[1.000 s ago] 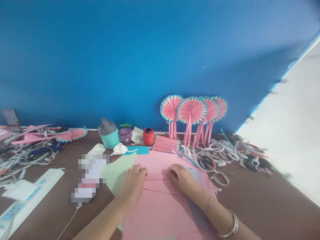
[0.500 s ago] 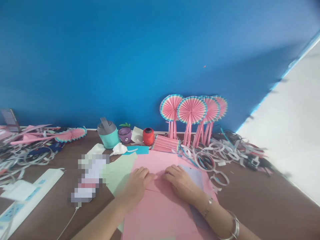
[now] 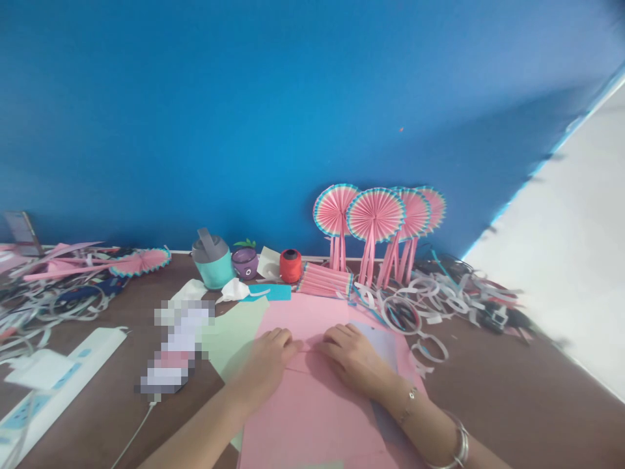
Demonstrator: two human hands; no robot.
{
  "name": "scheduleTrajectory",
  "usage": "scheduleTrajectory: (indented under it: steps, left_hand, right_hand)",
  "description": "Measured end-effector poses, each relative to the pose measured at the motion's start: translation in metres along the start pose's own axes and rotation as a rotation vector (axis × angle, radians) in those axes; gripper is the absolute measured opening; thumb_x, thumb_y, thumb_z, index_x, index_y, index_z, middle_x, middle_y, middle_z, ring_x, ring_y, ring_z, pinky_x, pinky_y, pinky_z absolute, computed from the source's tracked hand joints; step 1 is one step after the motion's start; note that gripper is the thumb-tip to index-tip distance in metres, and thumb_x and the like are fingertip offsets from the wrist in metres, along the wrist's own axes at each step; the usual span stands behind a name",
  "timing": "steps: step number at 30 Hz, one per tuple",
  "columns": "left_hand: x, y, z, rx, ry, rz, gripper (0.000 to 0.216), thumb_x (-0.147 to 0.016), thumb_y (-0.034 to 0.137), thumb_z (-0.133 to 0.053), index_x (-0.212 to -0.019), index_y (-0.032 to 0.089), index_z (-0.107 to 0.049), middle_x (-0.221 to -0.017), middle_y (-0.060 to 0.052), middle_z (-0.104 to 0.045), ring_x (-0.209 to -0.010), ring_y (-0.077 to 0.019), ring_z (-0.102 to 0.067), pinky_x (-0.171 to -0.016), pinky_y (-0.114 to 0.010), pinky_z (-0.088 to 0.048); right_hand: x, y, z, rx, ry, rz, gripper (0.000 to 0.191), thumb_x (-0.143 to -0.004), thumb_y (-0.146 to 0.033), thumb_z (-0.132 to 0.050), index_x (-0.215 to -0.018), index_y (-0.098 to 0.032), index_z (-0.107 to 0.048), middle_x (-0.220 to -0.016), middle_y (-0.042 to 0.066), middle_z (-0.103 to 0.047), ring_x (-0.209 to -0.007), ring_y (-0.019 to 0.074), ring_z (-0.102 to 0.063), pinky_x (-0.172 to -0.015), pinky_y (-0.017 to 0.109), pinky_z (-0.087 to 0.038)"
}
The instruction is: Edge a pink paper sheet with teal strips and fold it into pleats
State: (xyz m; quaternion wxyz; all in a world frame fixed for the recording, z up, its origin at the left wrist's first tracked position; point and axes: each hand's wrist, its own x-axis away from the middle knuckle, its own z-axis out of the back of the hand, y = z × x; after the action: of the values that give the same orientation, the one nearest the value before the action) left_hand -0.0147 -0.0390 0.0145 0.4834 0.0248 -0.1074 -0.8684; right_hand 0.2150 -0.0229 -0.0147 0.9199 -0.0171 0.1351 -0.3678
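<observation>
A large pink paper sheet (image 3: 312, 410) is pressed flat by the left hand (image 3: 266, 361) and right hand (image 3: 356, 358), fingers bent, nothing grasped. Its near edge is cut off, and the crease beneath the fingertips is hard to make out.

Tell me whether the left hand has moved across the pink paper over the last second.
Yes. The left hand has slid right along the pink paper, toward the right hand; judged against the red thread spool, its fingertips now lie almost directly below it.
</observation>
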Motion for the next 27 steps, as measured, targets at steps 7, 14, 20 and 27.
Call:
scheduleTrajectory:
  steps: [7, 14, 20, 27]
  left_hand:
    - [0.003, 0.005, -0.005, -0.066, -0.013, -0.023, 0.05, -0.091, 0.002, -0.035, -0.13, 0.026, -0.056, -0.102, -0.007, -0.06, -0.097, -0.0216, -0.055, -0.085, -0.035, -0.047]
    - [0.004, 0.016, -0.022, -0.156, 0.05, 0.006, 0.043, -0.093, 0.008, -0.037, -0.131, 0.02, -0.056, -0.114, -0.012, -0.061, -0.109, -0.0279, -0.054, -0.098, -0.048, -0.042]
    - [0.006, 0.013, -0.021, -0.263, 0.056, 0.083, 0.042, -0.086, -0.002, -0.037, -0.109, 0.013, -0.068, -0.118, -0.014, -0.063, -0.116, -0.0283, -0.053, -0.103, -0.047, -0.038]
    - [0.007, 0.0, 0.001, -0.129, -0.005, 0.209, 0.038, -0.082, -0.004, -0.039, -0.082, 0.016, -0.072, -0.092, -0.012, -0.065, -0.097, -0.0284, -0.059, -0.084, -0.044, -0.045]
  right_hand:
    - [0.0, -0.005, -0.002, 0.019, 0.058, 0.016, 0.024, -0.09, -0.004, -0.051, -0.099, -0.019, -0.068, -0.105, 0.007, -0.065, -0.098, 0.0202, -0.052, -0.081, 0.035, -0.035]
    - [-0.003, -0.015, -0.005, 0.126, 0.033, 0.022, 0.015, -0.091, -0.008, -0.055, -0.084, -0.016, -0.065, -0.087, 0.006, -0.066, -0.087, 0.0204, -0.052, -0.076, 0.035, -0.034]
    - [0.001, -0.01, -0.003, 0.221, 0.018, -0.037, 0.016, -0.086, -0.007, -0.06, -0.077, -0.018, -0.065, -0.079, 0.005, -0.066, -0.081, 0.0204, -0.052, -0.071, 0.036, -0.031]
    - [0.006, 0.0, 0.0, 0.231, 0.043, -0.043, 0.019, -0.082, -0.004, -0.058, -0.072, -0.019, -0.064, -0.073, 0.004, -0.064, -0.072, 0.0188, -0.053, -0.068, 0.035, -0.032]
